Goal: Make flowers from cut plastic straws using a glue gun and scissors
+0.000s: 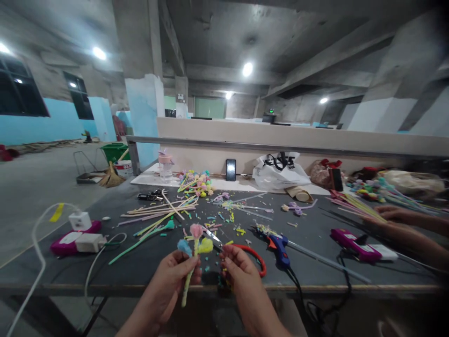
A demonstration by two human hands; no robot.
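My left hand (175, 274) is closed around the stem of a fuzzy craft flower (196, 230), which stands upright with a pink, a blue and a yellow bloom on a pale yellow stem. To its right, my right hand (242, 271) has thumb and fingers pinched together. What that pinch holds, if anything, I cannot make out. Red-handled scissors (261, 262) lie behind the right hand, their blades pointing toward the pink bloom, partly hidden by the fingers. Small coloured clippings (206, 269) are scattered around both hands.
A blue glue gun (279, 250) with a trailing cord lies at right. Purple power strips (75, 238) sit on both sides. Fuzzy stems (164, 208), finished flowers (198, 182), a phone (230, 170) and a white bag (280, 171) lie farther back. Another person's hands (396, 222) work at far right.
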